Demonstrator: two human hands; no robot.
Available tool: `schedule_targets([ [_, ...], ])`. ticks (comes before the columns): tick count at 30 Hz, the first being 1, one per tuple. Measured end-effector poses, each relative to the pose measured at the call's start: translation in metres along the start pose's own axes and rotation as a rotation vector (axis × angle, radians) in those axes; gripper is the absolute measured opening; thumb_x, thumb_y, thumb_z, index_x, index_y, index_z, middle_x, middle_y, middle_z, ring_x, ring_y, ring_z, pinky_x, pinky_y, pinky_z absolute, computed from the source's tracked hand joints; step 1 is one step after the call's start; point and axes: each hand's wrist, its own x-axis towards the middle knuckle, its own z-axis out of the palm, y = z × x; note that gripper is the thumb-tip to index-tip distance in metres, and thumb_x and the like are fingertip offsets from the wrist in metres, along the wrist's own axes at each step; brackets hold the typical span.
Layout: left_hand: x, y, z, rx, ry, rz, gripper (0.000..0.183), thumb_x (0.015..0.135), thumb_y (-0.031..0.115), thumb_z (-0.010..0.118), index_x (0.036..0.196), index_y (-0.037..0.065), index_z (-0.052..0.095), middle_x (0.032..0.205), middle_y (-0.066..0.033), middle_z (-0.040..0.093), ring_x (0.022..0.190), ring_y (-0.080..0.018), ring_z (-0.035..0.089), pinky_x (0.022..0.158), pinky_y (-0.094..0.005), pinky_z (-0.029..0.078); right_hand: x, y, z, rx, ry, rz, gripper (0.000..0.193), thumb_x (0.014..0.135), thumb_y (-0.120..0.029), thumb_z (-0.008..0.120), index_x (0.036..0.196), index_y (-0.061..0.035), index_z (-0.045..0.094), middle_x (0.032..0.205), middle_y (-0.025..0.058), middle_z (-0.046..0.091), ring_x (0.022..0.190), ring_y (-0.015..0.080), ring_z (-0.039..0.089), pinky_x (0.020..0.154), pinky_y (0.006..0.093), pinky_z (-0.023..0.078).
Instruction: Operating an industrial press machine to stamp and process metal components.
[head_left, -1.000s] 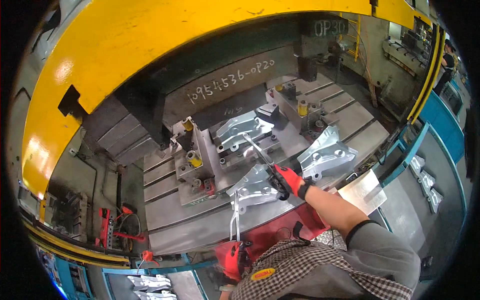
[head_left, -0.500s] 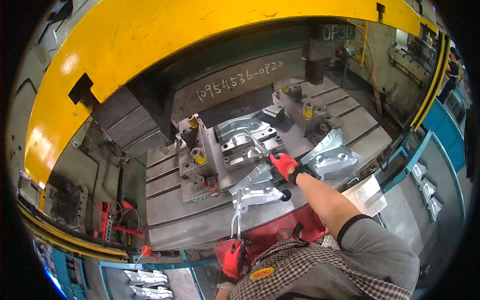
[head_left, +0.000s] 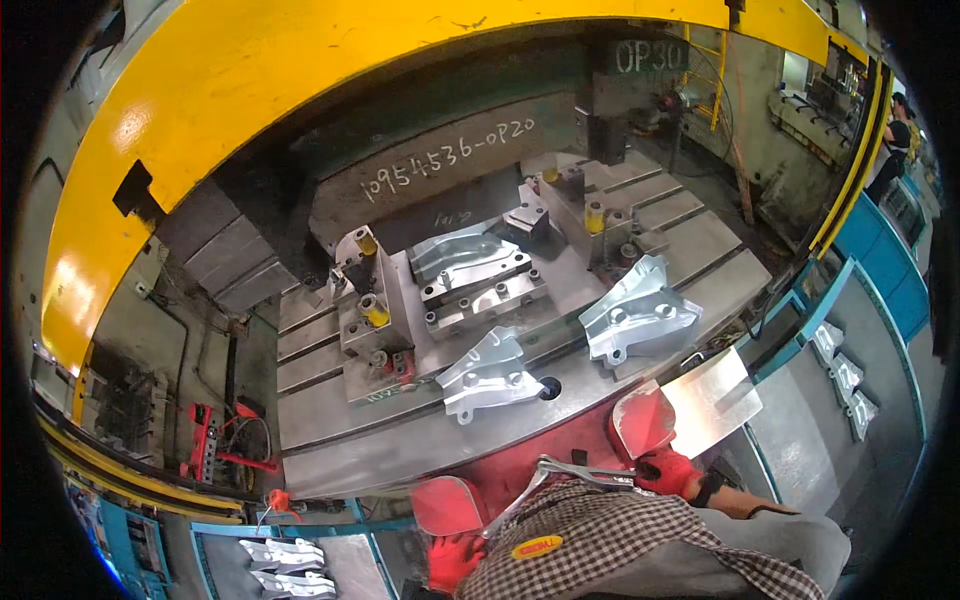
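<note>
1. A big yellow beam (head_left: 230,80) bends over the far side, with shiny white light spots on its left.
2. Far right, a thin yellow ladder (head_left: 721,80) stands by a dull, dirty wall (head_left: 768,165).
3. A table with blue edges (head_left: 800,430) is right; another blue-edged table (head_left: 350,565) is near left.
4. Another person (head_left: 900,140) stands far right.

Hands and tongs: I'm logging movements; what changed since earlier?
The right hand drew its tongs back to the right guard; the left hand took its tongs away from the front-left metal part to the left guard. That part and the front-right part stayed.
</note>
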Motion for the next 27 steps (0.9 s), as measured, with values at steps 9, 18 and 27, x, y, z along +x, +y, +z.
schedule_targets([
  [9, 0.006, -0.099, 0.083, -0.104, -0.365, -0.167, 0.049, 0.072, 0.039, 0.062, 0.113, 0.012, 0.057, 0.114, -0.0167, 0.056, 0.108, -0.0385, 0.049, 0.094, -0.0468, 0.037, 0.022, 0.026, 0.016, -0.334, 0.002, 0.019, 0.036, 0.073, -0.042, 0.062, 0.100, -0.0182, 0.064, 0.110, 0.0114, 0.058, 0.105, 0.0332, 0.052, 0.091, 0.0455, 0.039],
  [18, -0.021, -0.168, 0.152, 0.005, -0.293, -0.271, 0.026, 0.076, 0.029, 0.064, 0.098, 0.015, 0.064, 0.086, 0.0000, 0.062, 0.078, -0.0162, 0.055, 0.069, -0.0362, 0.042, 0.027, 0.033, 0.018, -0.405, 0.004, -0.008, 0.032, 0.073, -0.043, 0.061, 0.090, -0.0169, 0.066, 0.107, 0.0093, 0.060, 0.104, 0.0320, 0.053, 0.087, 0.0454, 0.041],
  [27, 0.022, -0.020, 0.026, 0.187, -0.011, -0.013, 0.029, 0.073, 0.035, 0.065, 0.093, 0.014, 0.064, 0.096, -0.0085, 0.063, 0.091, -0.0272, 0.058, 0.079, -0.0399, 0.045, 0.040, 0.037, 0.023, -0.492, 0.249, -0.131, 0.034, 0.074, -0.044, 0.060, 0.092, -0.0166, 0.066, 0.104, 0.0094, 0.062, 0.101, 0.0316, 0.055, 0.085, 0.0452, 0.042],
])
